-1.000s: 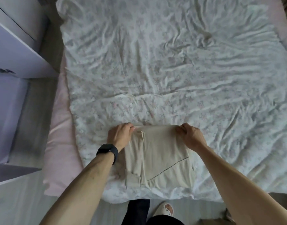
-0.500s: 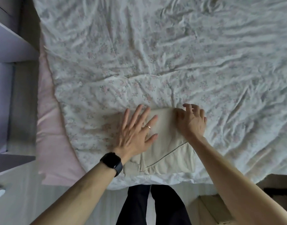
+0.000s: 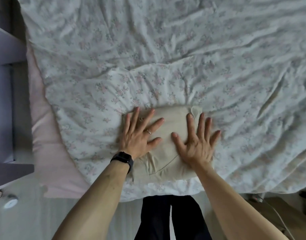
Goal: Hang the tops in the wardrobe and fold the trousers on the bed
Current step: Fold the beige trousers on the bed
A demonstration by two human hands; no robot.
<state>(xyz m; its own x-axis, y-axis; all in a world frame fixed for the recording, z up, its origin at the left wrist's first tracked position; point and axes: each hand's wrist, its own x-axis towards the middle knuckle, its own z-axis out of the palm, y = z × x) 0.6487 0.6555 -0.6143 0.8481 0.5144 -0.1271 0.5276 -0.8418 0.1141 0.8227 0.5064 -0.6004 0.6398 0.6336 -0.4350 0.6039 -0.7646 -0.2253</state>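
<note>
Both forearms reach forward from the near edge. The left grip [image 3: 140, 134] lies palm down on the left half of the trousers [image 3: 173, 119], fingers straight and spread, clasping nothing. The right grip [image 3: 197, 141] presses flat the same way on the right half, fingers apart, its outer ones reaching past the fold onto the duvet [image 3: 166, 58]. A black watch [image 3: 122, 158] bands the left wrist; a ring [image 3: 149, 132] sits on one left finger. The trousers are beige woven cloth, folded into a smooth, squarish packet with a dark-stitched pocket seam. They lie at the bed's near edge on the creased white floral duvet.
</note>
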